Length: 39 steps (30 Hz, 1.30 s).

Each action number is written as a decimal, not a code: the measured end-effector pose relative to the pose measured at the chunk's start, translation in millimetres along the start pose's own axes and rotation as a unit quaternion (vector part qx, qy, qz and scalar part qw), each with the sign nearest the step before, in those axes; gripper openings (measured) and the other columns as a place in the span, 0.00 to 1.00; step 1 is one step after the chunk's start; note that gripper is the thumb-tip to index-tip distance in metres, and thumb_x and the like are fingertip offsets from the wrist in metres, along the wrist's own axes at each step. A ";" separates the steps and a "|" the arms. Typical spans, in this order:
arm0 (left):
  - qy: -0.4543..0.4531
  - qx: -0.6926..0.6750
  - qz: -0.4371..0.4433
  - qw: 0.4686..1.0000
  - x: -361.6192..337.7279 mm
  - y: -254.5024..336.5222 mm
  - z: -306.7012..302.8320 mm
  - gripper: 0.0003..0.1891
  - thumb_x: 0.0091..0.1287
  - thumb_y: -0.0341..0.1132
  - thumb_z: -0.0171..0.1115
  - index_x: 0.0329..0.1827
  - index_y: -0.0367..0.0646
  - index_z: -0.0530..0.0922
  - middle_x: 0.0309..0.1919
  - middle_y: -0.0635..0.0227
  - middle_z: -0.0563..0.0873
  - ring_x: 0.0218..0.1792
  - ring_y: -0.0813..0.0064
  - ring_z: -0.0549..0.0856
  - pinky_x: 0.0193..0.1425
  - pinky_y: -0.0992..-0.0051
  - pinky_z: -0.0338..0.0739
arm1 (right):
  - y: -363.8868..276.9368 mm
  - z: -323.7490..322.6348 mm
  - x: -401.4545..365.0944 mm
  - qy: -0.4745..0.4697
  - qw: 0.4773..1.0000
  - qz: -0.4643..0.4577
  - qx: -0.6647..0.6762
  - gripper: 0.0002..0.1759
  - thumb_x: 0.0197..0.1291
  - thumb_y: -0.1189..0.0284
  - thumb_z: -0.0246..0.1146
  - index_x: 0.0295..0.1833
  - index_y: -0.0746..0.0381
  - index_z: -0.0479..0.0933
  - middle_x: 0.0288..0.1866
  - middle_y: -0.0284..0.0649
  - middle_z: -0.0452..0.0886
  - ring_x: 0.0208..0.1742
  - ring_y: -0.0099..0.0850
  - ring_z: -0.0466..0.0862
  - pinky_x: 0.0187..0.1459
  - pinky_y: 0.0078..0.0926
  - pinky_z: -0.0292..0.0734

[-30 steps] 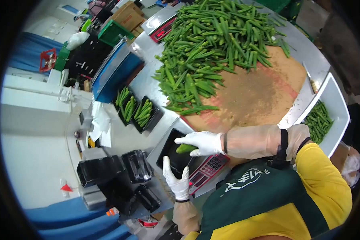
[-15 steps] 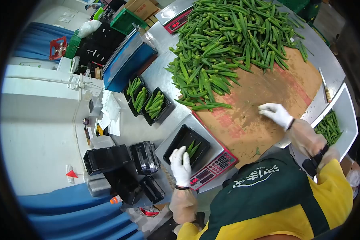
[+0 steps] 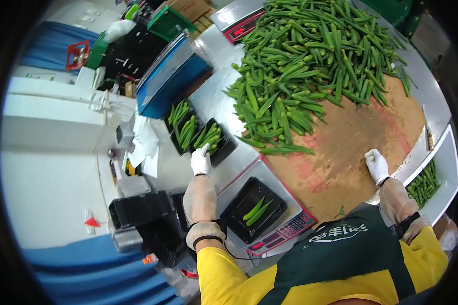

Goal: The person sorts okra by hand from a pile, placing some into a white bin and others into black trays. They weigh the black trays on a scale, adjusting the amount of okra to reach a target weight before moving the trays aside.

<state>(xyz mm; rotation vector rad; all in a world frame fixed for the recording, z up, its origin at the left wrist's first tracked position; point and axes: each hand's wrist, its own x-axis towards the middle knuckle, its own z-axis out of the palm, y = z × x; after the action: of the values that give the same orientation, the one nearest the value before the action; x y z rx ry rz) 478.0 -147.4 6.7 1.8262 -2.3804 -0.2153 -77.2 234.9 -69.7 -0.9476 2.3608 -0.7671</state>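
My left hand (image 3: 201, 161), in a white glove, is at the near edge of a black tray of okra (image 3: 209, 136). Its fingers are drawn together at the tray's corner; whether they grip the tray or a pod is hidden. My right hand (image 3: 376, 165), also gloved, is over the cardboard sheet (image 3: 336, 168), fingers curled in and nothing visible in them. Between my arms, a black tray (image 3: 245, 224) with two okra pods (image 3: 258, 211) sits on a scale (image 3: 296, 223). A large okra heap (image 3: 310, 66) covers the far part of the cardboard.
More okra-filled trays (image 3: 187, 133) stand beside the one at my left hand. Stacked black trays (image 3: 142, 209) are at the left. A second scale (image 3: 243, 28) stands at the back, a knife (image 3: 429, 133) lies at the right, and a white bin (image 3: 445, 175) holds okra.
My left hand has left the tray on the scale and moved up to the filled trays. My right hand has come lower in view, its fingers more curled. The camera view has shifted slightly.
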 end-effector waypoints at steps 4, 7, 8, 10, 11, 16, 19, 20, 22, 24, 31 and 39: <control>0.006 0.105 0.028 0.994 9.8 0.3 13.2 0.20 0.59 0.29 0.65 0.55 0.59 0.84 0.48 0.64 0.81 0.51 0.58 0.81 0.54 0.60 0.79 | -40.5 -2.1 8.4 -0.084 0.988 -0.036 0.124 0.08 0.61 0.78 0.63 0.45 0.62 0.82 0.36 0.36 0.87 0.35 0.23 0.85 0.40 0.24 0.79; 0.031 0.121 0.083 0.989 12.1 -0.4 20.3 0.16 0.55 0.28 0.67 0.47 0.52 0.83 0.44 0.64 0.80 0.49 0.58 0.80 0.50 0.58 0.79 | -103.9 6.2 36.6 -0.158 0.977 -0.074 0.126 0.09 0.62 0.70 0.64 0.47 0.59 0.83 0.41 0.40 0.88 0.42 0.33 0.88 0.47 0.29 0.81; 0.038 0.120 0.092 0.988 11.6 2.5 17.7 0.15 0.54 0.28 0.68 0.45 0.51 0.82 0.44 0.64 0.80 0.49 0.57 0.80 0.49 0.58 0.79 | -131.8 6.3 48.0 -0.168 0.977 -0.111 0.068 0.10 0.63 0.67 0.64 0.48 0.58 0.83 0.43 0.42 0.88 0.44 0.37 0.88 0.48 0.32 0.81; 0.018 0.105 0.103 0.989 12.2 8.3 8.6 0.15 0.55 0.27 0.68 0.45 0.50 0.79 0.44 0.63 0.80 0.50 0.57 0.79 0.51 0.59 0.78 | -159.2 28.3 77.2 -0.139 0.976 -0.158 0.052 0.11 0.64 0.63 0.62 0.48 0.55 0.84 0.43 0.43 0.87 0.46 0.44 0.86 0.51 0.37 0.80; 0.034 0.069 0.111 0.991 12.1 3.9 9.8 0.15 0.55 0.27 0.68 0.46 0.50 0.79 0.44 0.62 0.81 0.50 0.57 0.79 0.52 0.60 0.77 | -171.6 39.0 92.9 -0.106 0.974 -0.199 0.037 0.12 0.64 0.64 0.62 0.49 0.54 0.83 0.45 0.43 0.87 0.48 0.45 0.85 0.52 0.39 0.79; 0.146 -0.185 0.033 0.971 11.5 1.8 -3.8 0.13 0.65 0.21 0.61 0.50 0.44 0.76 0.47 0.61 0.85 0.47 0.63 0.84 0.55 0.70 0.78 | -226.9 69.1 145.9 -0.024 0.963 -0.264 -0.036 0.18 0.63 0.65 0.63 0.59 0.54 0.79 0.53 0.43 0.83 0.57 0.45 0.79 0.58 0.40 0.75; 0.195 -0.444 -0.040 0.873 12.5 16.9 -24.3 0.15 0.71 0.18 0.54 0.57 0.41 0.70 0.47 0.62 0.85 0.47 0.74 0.82 0.57 0.73 0.77 | -236.2 87.3 155.8 -0.047 0.959 -0.268 -0.072 0.20 0.59 0.69 0.68 0.57 0.58 0.80 0.52 0.44 0.83 0.56 0.46 0.80 0.59 0.40 0.75; 0.193 -0.510 -0.078 0.835 10.2 20.5 -33.2 0.16 0.72 0.22 0.55 0.61 0.42 0.69 0.48 0.62 0.83 0.47 0.71 0.83 0.59 0.70 0.77 | -235.1 91.0 161.9 -0.057 0.962 -0.259 -0.064 0.18 0.59 0.70 0.68 0.56 0.59 0.81 0.51 0.45 0.84 0.55 0.46 0.81 0.58 0.39 0.76; 0.145 -0.670 -0.155 0.711 -2.2 60.1 -70.5 0.18 0.74 0.28 0.56 0.65 0.44 0.68 0.49 0.63 0.81 0.48 0.68 0.82 0.61 0.64 0.78 | -241.0 87.8 172.3 -0.135 0.977 -0.118 0.118 0.15 0.58 0.72 0.71 0.51 0.63 0.82 0.45 0.44 0.87 0.48 0.40 0.84 0.54 0.33 0.78; 0.069 -0.746 -0.158 0.643 -15.5 80.2 -92.3 0.23 0.74 0.37 0.60 0.70 0.47 0.68 0.46 0.67 0.79 0.46 0.71 0.80 0.58 0.62 0.79 | -238.7 79.8 176.4 -0.184 0.933 -0.126 0.282 0.12 0.60 0.76 0.70 0.49 0.67 0.82 0.40 0.39 0.87 0.42 0.26 0.83 0.46 0.27 0.79; -0.128 -0.686 -0.153 0.700 -41.6 178.0 -102.8 0.12 0.73 0.32 0.61 0.56 0.40 0.79 0.30 0.78 0.78 0.22 0.89 0.69 0.23 0.87 0.62 | -260.6 62.0 119.1 -0.415 0.668 0.031 0.616 0.16 0.71 0.72 0.61 0.60 0.67 0.76 0.55 0.42 0.84 0.51 0.31 0.85 0.51 0.31 0.82; -0.236 -0.590 -0.050 0.770 -49.2 227.1 -71.5 0.19 0.64 0.30 0.71 0.56 0.38 0.78 0.39 0.73 0.84 0.31 0.88 0.80 0.33 0.87 0.72 | -315.4 72.8 40.6 -0.376 0.775 -0.075 0.502 0.14 0.63 0.76 0.68 0.54 0.65 0.80 0.44 0.35 0.85 0.43 0.21 0.83 0.46 0.21 0.79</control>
<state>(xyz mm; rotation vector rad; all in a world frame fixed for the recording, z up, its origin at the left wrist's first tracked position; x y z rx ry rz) 289.4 -44.0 119.8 1.2458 -1.5257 -1.8461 86.8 -8.2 73.3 -0.7190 0.9305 -1.2175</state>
